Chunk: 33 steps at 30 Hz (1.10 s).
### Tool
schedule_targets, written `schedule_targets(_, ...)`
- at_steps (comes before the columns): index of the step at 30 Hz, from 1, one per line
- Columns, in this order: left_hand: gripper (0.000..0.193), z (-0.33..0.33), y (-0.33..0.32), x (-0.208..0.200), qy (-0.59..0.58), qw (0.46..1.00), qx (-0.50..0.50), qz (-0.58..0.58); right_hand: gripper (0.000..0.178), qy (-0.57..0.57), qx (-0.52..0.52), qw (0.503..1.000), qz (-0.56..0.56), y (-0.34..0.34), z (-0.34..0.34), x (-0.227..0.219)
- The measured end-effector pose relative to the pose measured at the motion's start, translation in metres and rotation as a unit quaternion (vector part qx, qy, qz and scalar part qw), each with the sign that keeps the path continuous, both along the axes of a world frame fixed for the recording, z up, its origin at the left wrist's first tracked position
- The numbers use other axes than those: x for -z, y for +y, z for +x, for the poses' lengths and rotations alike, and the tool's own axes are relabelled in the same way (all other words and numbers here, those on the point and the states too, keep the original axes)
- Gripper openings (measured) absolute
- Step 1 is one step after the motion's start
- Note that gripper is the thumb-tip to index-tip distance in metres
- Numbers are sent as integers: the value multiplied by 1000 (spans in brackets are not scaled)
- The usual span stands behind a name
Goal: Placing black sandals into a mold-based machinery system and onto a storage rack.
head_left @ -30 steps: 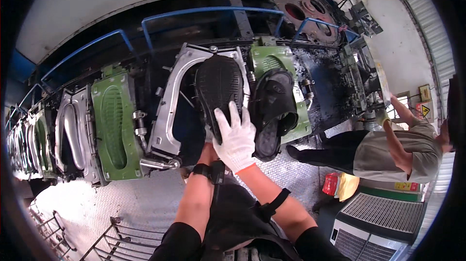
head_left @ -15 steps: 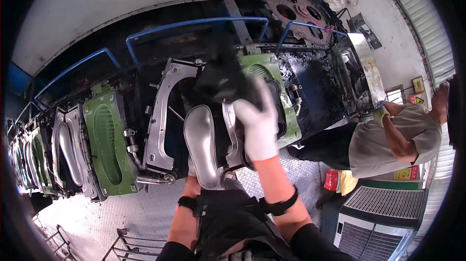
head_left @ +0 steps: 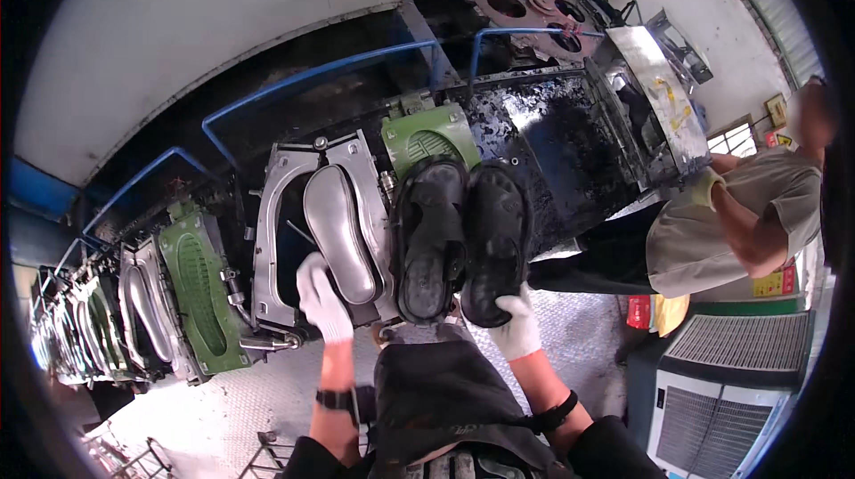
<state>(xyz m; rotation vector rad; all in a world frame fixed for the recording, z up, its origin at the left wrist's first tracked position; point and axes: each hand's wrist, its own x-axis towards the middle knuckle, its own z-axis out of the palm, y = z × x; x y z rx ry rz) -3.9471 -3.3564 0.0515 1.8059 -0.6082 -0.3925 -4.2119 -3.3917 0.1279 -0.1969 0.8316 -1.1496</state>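
Observation:
My right hand (head_left: 517,326), in a white glove, grips the heel end of a black sandal (head_left: 495,247), thumb on top. A second black sandal (head_left: 427,252) lies close beside it on the left, over the lower part of a green mould plate (head_left: 429,139). My left hand (head_left: 324,299), also gloved, is beside a smooth silver foot-shaped last (head_left: 340,234), its fingers extended and holding nothing that shows. That last sits tilted inside a silver mould frame (head_left: 269,239). Whether the left fingertips touch the last or the frame, I cannot tell.
More green mould plates (head_left: 198,292) and silver moulds line up to the left. Blue rails (head_left: 312,71) run behind them. A person (head_left: 726,221) stands at the right beside a dark machine bed (head_left: 561,150). A grey-white cooler unit (head_left: 726,399) is at the lower right.
A dark, blurred thing above the moulds is gone from there; two sandals now show at the right. My right hand has come lower and nearer. The left, mostly hidden behind the last, now shows beside it.

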Motion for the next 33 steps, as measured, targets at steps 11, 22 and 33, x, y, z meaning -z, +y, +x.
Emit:
schedule_targets(11, 39, -88, -105, -45, -539, 668, 479, 181, 103, 403, -202, 893, -13, 4, 8, 49)
schedule_targets(22, 36, -224, 48, -147, 3, 539, 841, -47, 38, 361, -52, 925, 109, 257, -64, 159)
schedule_targets(33, 29, -282, 420, -331, 22, -223, 904, -363, 39, 312, 374, 844, 224, 514, 1, 110)
